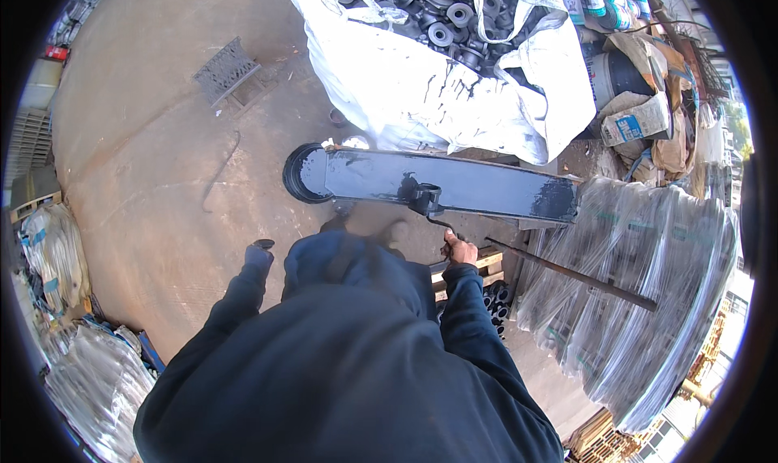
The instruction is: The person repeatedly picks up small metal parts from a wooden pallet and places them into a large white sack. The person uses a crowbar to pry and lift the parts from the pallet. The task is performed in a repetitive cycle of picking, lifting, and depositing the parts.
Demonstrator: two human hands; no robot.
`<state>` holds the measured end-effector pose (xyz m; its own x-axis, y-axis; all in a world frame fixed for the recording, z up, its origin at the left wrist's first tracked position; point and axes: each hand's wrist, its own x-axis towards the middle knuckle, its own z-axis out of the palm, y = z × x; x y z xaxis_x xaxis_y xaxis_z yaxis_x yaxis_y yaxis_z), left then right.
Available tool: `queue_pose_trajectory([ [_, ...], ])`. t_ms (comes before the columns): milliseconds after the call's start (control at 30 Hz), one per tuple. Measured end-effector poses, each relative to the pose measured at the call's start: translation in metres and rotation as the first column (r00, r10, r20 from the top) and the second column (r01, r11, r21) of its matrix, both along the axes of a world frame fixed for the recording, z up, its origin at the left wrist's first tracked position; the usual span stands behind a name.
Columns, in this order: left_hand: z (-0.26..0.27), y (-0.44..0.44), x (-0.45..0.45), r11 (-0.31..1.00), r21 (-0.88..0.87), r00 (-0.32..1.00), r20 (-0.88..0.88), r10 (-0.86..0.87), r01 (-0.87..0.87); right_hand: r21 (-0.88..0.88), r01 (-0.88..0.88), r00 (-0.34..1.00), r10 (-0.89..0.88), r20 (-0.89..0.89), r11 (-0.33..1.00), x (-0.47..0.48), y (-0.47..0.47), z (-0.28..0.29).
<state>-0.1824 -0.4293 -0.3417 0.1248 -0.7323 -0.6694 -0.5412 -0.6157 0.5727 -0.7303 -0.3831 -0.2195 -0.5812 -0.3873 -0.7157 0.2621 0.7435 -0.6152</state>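
Observation:
My right hand (460, 249) grips a thin, bent dark metal rod (439, 223). At the rod's far end a black ring-shaped metal part (427, 198) hangs at the near edge of a long metal trough (377, 174) of dark, shiny liquid. Black coating covers the part. At the trough's left end is a round, black-rimmed tub (304, 174). Out to the left, away from the trough, is my left hand (259, 253), with a dark thing at its fingertips; its grip is unclear.
Beyond the trough stands a white bulk bag (450, 98) full of black metal fittings (460, 15). A long rusty bar (577, 273) lies over plastic-wrapped goods (632, 280) at right. Wooden pallets (491, 262) stand near my right arm. A metal grate (226, 71) and hooked rod (220, 171) lie on the floor.

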Motion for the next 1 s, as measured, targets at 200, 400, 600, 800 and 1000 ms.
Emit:
queue_pose_trajectory([
  [200, -0.011, 0.061, -0.037, 0.95, -0.083, 0.947, 0.146, -0.287, 0.301, -0.024, -0.05, 0.996, 0.052, 0.074, 0.998, -0.014, 0.004, 0.01],
  [400, 0.055, 0.075, -0.088, 0.836, 0.022, 0.799, 0.281, -0.532, 0.549, -0.016, -0.341, 0.939, 0.34, -0.042, 0.94, -0.032, 0.013, -0.014],
  [600, 0.03, 0.099, -0.073, 0.547, -0.099, 0.502, 0.559, -0.66, 0.831, 0.072, -0.199, 0.98, 0.197, 0.028, 0.977, -0.029, 0.013, -0.009],
  [800, -0.029, 0.096, -0.046, 0.282, 0.025, 0.217, 0.576, -0.788, 0.959, 0.108, -0.175, 0.984, 0.175, 0.008, 0.979, -0.026, 0.01, 0.021],
  [1000, 0.008, -0.005, -0.091, 0.287, 0.091, 0.207, 0.493, -0.845, 0.954, 0.1, -0.159, 0.987, 0.157, 0.034, 0.982, -0.02, 0.021, 0.012],
])
